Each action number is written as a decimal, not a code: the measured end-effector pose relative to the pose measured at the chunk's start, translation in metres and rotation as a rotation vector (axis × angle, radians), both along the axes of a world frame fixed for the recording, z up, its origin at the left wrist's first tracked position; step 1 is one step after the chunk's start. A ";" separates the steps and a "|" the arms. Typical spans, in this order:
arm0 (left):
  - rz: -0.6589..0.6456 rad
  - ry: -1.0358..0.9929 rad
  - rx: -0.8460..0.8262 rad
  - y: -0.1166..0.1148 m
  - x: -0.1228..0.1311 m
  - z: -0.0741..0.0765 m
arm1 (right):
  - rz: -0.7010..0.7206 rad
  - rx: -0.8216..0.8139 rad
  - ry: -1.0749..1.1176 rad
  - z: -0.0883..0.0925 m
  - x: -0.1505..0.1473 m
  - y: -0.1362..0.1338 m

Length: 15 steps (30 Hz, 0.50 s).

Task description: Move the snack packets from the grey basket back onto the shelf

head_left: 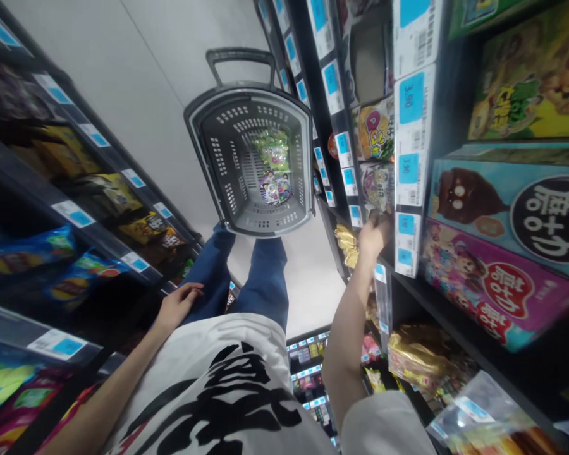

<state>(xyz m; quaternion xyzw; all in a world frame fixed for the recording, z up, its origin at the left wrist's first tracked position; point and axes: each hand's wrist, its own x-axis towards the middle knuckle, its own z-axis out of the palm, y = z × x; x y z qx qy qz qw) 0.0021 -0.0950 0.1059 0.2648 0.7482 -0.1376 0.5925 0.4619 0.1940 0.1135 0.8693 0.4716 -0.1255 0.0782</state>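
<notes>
My left hand [180, 306] hangs beside my thigh, its fingers loosely stretched out and holding nothing. My right hand [374, 235] reaches into the right shelf, right by a pale snack packet with a purple and white print [376, 184]. Shadow and blur hide its fingertips, so whether they grip the packet is unclear. An orange and white snack packet [374, 129] lies farther along that shelf. On the floor in front of my feet stands a grey shopping basket [220, 164]. Inside it are a green shiny packet [272, 150] and a purple and white packet [275, 187].
Shelves with blue price tags [410, 98] line both sides of the narrow aisle. A light blue snack box [474, 205] and a pink snack box [464, 268] stand at right. Blue snack bags [28, 253] fill the left shelf. Pale floor [161, 38] shows between.
</notes>
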 end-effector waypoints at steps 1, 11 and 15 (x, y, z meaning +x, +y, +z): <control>-0.027 0.012 0.016 0.001 0.001 -0.003 | -0.038 0.070 -0.029 0.006 -0.011 -0.004; -0.358 -0.012 -0.196 0.016 0.015 -0.035 | 0.189 0.113 0.478 -0.063 -0.134 -0.037; -0.391 0.024 -0.239 0.038 0.025 -0.037 | 0.225 -0.233 0.648 -0.165 -0.162 -0.041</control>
